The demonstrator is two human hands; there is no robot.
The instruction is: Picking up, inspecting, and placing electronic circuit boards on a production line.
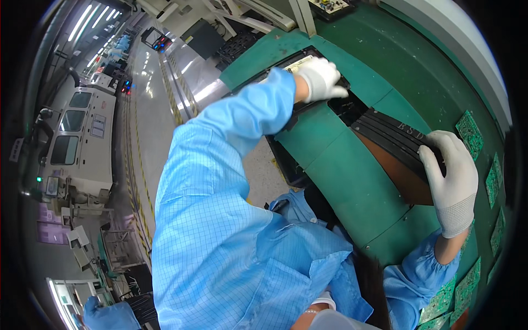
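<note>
My right hand [452, 179], in a white knit glove, is closed around the right end of a long black ribbed strip-like holder [393, 135]. The holder lies slantwise over a brown surface, with pale lettering on top. Farther left, my left hand [319, 80], gloved too, is over a black tray [308, 52] with pale contents. Its thumb stands apart from the other fingers, whose tips are partly hidden; I see nothing held in it. A dark gap lies between the tray and the holder.
The green-covered bench [352, 187] curves around me. Several green circuit boards [468, 135] lie along its right side. On the left, beyond a striped floor line [177, 88], stands a large white machine [82, 132]. A dark box [203, 39] is at the back.
</note>
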